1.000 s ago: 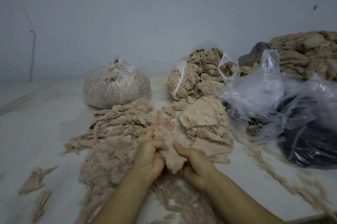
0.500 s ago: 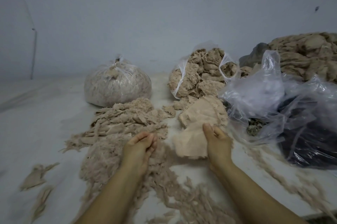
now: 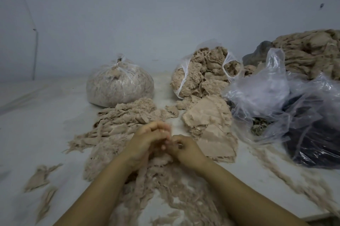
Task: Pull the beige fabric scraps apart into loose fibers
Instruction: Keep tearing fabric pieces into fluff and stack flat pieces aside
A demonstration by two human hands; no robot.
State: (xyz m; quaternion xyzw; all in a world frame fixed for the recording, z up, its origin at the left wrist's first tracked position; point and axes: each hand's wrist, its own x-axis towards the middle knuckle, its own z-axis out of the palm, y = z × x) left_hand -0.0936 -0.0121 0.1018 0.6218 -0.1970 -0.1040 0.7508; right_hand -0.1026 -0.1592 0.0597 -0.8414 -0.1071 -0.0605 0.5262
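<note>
Motion blur smears the fingers of the left hand (image 3: 147,141) where they meet the right hand (image 3: 184,147), so whatever scrap they hold between them cannot be made out, while both forearms and the fibers (image 3: 174,198) below them run off the bottom edge.

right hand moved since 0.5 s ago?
Yes. The right hand has come left, off the stack of flat scraps, to meet the left hand.
</note>
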